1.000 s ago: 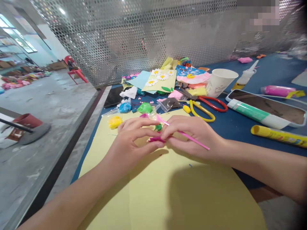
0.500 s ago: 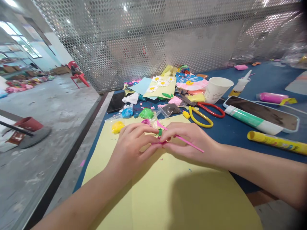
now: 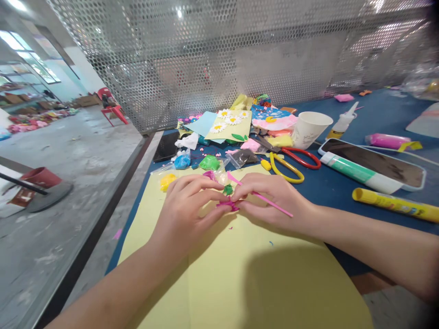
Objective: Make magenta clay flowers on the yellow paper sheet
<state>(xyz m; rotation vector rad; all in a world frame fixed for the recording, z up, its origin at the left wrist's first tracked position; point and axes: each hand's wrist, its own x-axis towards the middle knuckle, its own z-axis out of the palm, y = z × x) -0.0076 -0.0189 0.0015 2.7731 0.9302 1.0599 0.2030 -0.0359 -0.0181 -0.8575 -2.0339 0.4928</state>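
Note:
My left hand (image 3: 192, 203) is closed, its thumb and fingertips on the left side of a small magenta clay piece (image 3: 229, 205) with a ragged edge. Opposite it, my right hand (image 3: 269, 194) pinches at the piece's right side. A thin pink plastic stick tool (image 3: 274, 204) with a flat far end lies across the right fingers, held there. Just behind the magenta piece shows a small green clay bit (image 3: 227, 189); whether it is joined to the piece I cannot tell. Both hands are over a pale yellow paper sheet (image 3: 219, 274), and fingers partly hide the piece.
Beyond the hands lie yellow clay (image 3: 168, 182), bagged blue clay (image 3: 182, 160), green clay (image 3: 210, 162) and a daisy card (image 3: 229, 123). To the right are scissors (image 3: 291, 169), a paper cup (image 3: 311, 130), a phone (image 3: 404, 167), a white-green tube (image 3: 360, 170) and a yellow tube (image 3: 394, 204).
The left fingertips have shifted slightly, and more of the magenta piece and the green bit shows between the hands. The stick tool stays in the right hand, moved only a little.

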